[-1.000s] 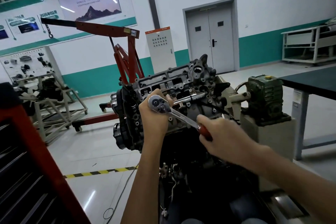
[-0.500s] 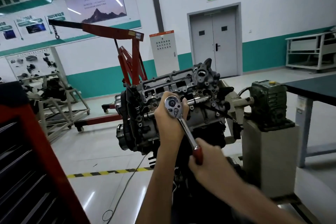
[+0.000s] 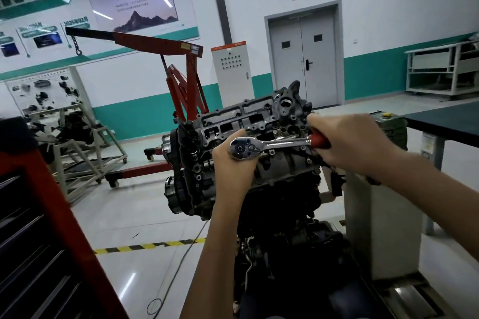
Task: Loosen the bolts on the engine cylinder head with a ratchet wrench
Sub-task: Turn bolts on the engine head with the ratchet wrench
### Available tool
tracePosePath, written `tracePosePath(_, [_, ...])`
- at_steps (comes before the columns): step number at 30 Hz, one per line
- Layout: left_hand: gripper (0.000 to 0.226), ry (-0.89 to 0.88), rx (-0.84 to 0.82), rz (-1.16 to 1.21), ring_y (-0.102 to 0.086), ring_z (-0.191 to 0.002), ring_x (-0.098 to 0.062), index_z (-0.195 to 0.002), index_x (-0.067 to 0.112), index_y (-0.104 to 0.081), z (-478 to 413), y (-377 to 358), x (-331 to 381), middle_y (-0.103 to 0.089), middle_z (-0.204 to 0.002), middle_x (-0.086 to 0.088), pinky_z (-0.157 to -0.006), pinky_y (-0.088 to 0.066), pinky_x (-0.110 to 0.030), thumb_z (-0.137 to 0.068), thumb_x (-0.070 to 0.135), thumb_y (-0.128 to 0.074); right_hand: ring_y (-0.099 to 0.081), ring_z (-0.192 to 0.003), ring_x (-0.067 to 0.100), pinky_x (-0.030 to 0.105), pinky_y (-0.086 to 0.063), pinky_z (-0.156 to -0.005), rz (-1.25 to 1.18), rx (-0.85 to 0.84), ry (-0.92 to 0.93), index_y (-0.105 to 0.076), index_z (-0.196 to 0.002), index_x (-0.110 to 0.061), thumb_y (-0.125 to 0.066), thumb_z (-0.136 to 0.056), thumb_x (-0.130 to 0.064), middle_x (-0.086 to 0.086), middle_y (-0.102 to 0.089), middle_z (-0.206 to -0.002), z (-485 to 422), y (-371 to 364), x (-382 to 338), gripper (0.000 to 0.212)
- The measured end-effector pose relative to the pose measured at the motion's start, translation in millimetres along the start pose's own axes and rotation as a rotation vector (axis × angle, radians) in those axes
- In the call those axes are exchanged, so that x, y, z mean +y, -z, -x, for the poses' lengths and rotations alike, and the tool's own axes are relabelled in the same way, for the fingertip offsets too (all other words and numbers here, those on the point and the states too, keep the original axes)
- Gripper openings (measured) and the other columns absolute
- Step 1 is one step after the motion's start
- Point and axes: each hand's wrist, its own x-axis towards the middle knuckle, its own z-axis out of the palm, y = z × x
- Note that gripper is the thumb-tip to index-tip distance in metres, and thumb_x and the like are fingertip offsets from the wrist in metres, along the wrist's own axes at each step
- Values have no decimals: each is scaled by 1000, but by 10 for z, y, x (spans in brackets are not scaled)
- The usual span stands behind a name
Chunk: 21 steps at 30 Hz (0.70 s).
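Observation:
The grey engine cylinder head [image 3: 248, 122] sits on a stand in the middle of the view, tilted toward me. A chrome ratchet wrench [image 3: 274, 144] with a red grip lies nearly level across its front face. My left hand [image 3: 233, 163] holds the wrench's round head from behind and below, fingers wrapped around it. My right hand [image 3: 347, 142] grips the red handle at the right end. The bolt under the wrench head is hidden.
A red tool cabinet [image 3: 46, 241] stands close at the lower left. A red engine hoist [image 3: 181, 80] is behind the engine. At the right stand a green gearbox [image 3: 394, 129] and a dark-topped table [image 3: 445, 122]. A cable [image 3: 181, 261] lies on the floor.
My right hand has swung the handle counterclockwise, from pointing down-right to nearly level at the right. My left hand stayed on the wrench head.

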Motion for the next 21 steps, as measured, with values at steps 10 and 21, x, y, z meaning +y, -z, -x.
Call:
tracePosePath(10, [26,-123,5,-42,-33,-56,-10,-65,7,-40,50,-163,-3,-38,-61,-2,-53,-34,-32,-80,4,-61,-43,-39,5,10,-32,-40,-973,-43,-513,-40,-64,-20,-57,-81,-8,-2,-44,-52,697,-774,-1277,27])
tracePosePath(21, [43,-30,-95,-104,-27,-53,-5,-55,24,-35,-42,-85,-1,-37,-51,9,-51,-25,-27,-75,-5,-60,-47,-48,4,17,-40,-48,-67,-109,-72,-45,-80,-21,-64,-79,-20,-14,-41,-56,171,-135,98,19])
